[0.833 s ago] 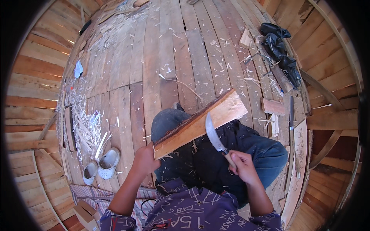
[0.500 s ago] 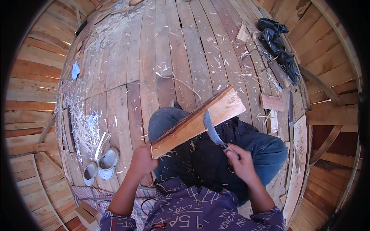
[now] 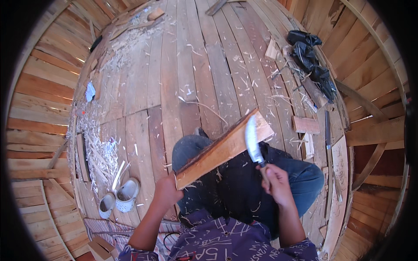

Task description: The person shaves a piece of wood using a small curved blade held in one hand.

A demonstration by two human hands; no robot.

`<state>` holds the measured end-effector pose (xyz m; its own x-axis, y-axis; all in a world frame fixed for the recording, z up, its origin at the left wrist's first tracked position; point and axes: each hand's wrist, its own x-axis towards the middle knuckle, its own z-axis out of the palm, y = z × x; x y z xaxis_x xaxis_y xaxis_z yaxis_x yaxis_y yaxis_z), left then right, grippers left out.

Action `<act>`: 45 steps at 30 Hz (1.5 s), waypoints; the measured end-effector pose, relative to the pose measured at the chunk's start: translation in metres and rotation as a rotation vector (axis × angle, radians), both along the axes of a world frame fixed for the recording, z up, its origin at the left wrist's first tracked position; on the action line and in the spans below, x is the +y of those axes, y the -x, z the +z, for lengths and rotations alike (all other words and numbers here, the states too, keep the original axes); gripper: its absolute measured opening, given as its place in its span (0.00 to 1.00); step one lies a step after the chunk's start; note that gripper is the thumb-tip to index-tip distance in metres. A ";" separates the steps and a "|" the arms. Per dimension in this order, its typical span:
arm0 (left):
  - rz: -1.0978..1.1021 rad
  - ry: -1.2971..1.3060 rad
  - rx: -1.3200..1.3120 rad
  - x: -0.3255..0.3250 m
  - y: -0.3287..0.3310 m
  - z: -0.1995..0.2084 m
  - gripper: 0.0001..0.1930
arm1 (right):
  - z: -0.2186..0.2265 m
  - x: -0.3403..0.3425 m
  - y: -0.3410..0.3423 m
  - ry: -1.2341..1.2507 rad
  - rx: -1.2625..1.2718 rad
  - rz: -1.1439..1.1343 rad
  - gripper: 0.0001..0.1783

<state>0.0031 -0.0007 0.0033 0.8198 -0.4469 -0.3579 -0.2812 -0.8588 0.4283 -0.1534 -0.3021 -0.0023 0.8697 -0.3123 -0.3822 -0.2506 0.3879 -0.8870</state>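
- Head view, looking down: a pale plank with a dark, bark-like edge slants across our folded legs, its near end at our left side, its far end pointing away toward the right.
- Our left hand is closed around the near end of the plank; most of its fingers are hidden, so we cannot tell how hard they press.
- Our right hand is wrapped around the handle of a curved knife, thumb up near the blade.
- Half a second ago the blade crossed the plank closer to its middle and leaned more to the left; now it stands more upright in the view, over the part near the far end. Our right hand has shifted slightly with it.
- Our left hand has kept its hold on the same end, while the whole view has moved a little.
- For the work in hand, we judge that the blade now faces a different stretch of wood and the left grip is what steadies the piece. From this angle we cannot tell whether the edge touches the plank or hangs just above it.
- Thin shavings litter the floorboards, with light clogs on our left and a short wood block on our right.
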 end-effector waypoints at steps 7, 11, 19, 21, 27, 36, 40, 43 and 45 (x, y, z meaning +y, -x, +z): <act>0.009 -0.021 -0.016 -0.001 0.004 -0.005 0.21 | -0.009 0.012 0.011 0.422 0.015 0.181 0.16; 0.022 -0.019 -0.022 -0.002 0.011 -0.008 0.25 | 0.000 -0.012 0.007 0.094 -0.031 -0.232 0.11; 0.080 -0.010 0.019 -0.003 0.013 0.007 0.23 | -0.020 0.012 0.002 0.497 -0.047 0.587 0.20; 0.092 -0.005 -0.008 0.004 0.015 0.011 0.22 | -0.034 0.019 -0.002 0.498 -0.132 0.584 0.18; 0.069 -0.034 0.043 -0.018 0.008 0.002 0.21 | 0.021 -0.004 0.001 0.385 -0.090 0.469 0.20; 0.088 0.025 -0.020 -0.002 0.021 -0.001 0.20 | 0.028 -0.008 0.015 0.415 -0.146 0.389 0.17; 0.087 -0.029 -0.028 -0.025 0.024 0.030 0.20 | 0.045 -0.011 0.013 0.212 -0.093 -0.156 0.19; 0.024 -0.102 -0.091 -0.005 0.013 -0.003 0.19 | 0.036 0.004 0.009 0.737 0.118 0.053 0.20; 0.067 -0.001 -0.066 -0.031 0.024 0.029 0.18 | 0.033 0.009 0.011 0.669 0.079 0.126 0.20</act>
